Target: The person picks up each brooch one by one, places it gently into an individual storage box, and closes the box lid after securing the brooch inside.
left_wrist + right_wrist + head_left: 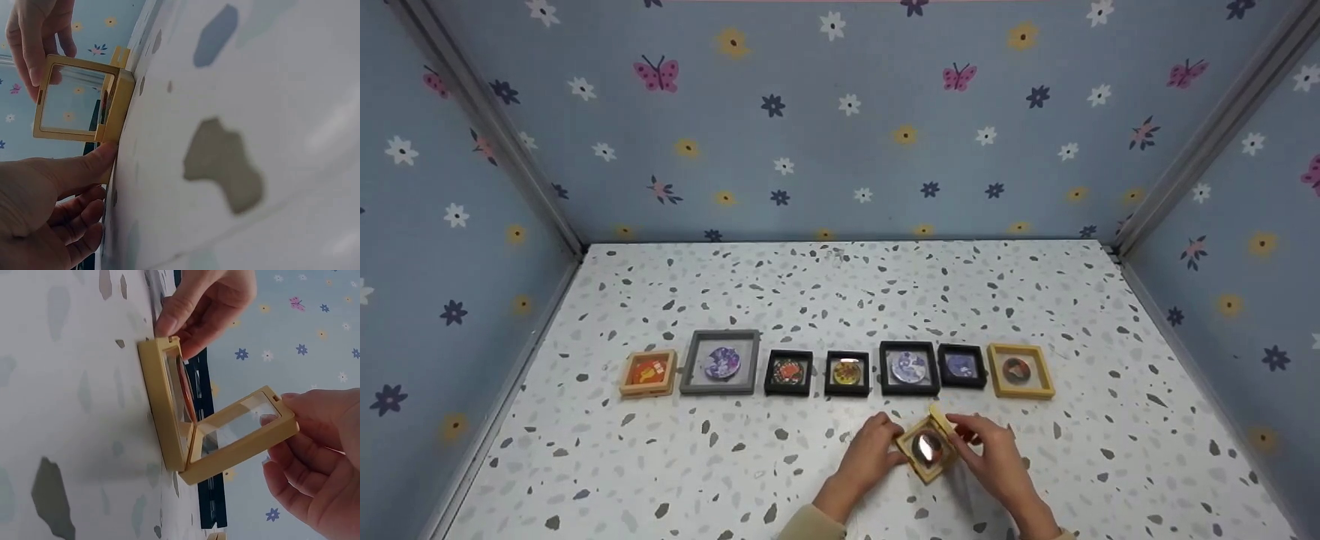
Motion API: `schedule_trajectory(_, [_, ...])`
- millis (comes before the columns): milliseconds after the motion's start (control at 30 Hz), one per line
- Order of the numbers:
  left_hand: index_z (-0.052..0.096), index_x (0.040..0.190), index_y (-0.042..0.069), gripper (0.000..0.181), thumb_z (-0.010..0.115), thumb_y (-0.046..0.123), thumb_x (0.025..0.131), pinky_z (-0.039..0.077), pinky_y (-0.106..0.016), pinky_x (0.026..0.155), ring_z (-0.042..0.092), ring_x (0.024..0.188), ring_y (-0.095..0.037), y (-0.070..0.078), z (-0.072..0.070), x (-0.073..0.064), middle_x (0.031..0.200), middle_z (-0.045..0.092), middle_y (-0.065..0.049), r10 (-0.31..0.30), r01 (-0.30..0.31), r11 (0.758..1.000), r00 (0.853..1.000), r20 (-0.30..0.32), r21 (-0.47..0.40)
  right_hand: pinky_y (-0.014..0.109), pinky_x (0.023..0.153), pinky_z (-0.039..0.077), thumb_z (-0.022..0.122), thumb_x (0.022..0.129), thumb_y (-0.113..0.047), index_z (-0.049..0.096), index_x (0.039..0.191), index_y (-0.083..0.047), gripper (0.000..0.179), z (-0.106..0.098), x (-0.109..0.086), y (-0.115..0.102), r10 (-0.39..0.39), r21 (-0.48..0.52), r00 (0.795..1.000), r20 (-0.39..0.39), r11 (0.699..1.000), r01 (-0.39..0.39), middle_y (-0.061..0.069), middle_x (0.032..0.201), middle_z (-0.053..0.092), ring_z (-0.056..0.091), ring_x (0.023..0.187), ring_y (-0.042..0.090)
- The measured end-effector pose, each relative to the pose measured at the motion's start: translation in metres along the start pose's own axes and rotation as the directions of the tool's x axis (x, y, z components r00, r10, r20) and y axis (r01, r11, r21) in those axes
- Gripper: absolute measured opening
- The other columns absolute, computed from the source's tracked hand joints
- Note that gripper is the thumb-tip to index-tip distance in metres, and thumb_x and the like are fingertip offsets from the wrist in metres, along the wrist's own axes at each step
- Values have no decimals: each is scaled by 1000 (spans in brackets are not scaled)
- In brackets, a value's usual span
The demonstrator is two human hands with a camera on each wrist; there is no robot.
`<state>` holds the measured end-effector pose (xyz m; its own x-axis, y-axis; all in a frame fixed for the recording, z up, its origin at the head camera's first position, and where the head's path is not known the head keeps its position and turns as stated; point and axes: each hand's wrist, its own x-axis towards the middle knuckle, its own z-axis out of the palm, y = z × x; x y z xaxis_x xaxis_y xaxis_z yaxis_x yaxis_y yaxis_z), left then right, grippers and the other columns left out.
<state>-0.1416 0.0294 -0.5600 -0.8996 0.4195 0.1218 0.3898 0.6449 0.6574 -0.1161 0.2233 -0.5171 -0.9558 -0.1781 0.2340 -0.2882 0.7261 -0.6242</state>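
Note:
A small yellow hinged display case point(912, 464) stands opened near the front of the table, with a shiny round badge point(927, 448) on the clear film of its base. My left hand point(868, 455) grips the base's left corner between thumb and fingers. My right hand point(996, 456) pinches the free edge of the raised lid point(242, 448), which has a clear window. In the right wrist view, the base point(157, 405) rests tilted against the table and the badge point(185, 391) shows edge-on, reddish.
Behind my hands several closed display cases form a row: an orange one point(628, 384), a large grey one point(685, 367), black ones point(885, 369) and a yellow one point(994, 375), each with a round or shaped badge. Patterned panels point(840, 112) wall the speckled table point(660, 465) on three sides.

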Motion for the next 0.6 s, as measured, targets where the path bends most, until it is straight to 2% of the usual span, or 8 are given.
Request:
schedule_trajectory(333, [66, 90, 7, 26, 73, 20, 69, 43, -23, 70, 46, 76, -8, -3, 1, 1, 81, 48, 6, 3, -3, 1000, 1000, 2, 6, 24, 59, 47, 67, 76, -5, 65, 97, -6, 21, 12, 0, -9, 15, 26, 993, 117, 999, -18, -4, 78, 59, 53, 67, 5])
schedule_trajectory(600, [66, 90, 7, 24, 73, 19, 70, 43, -24, 71, 47, 76, -8, -4, -1, 1, 81, 48, 5, 2, -2, 1000, 1000, 6, -13, 23, 55, 44, 68, 75, -7, 64, 99, -6, 25, 17, 2, -14, -15, 15, 978, 208, 1000, 12, -7, 73, 54, 49, 63, 4])
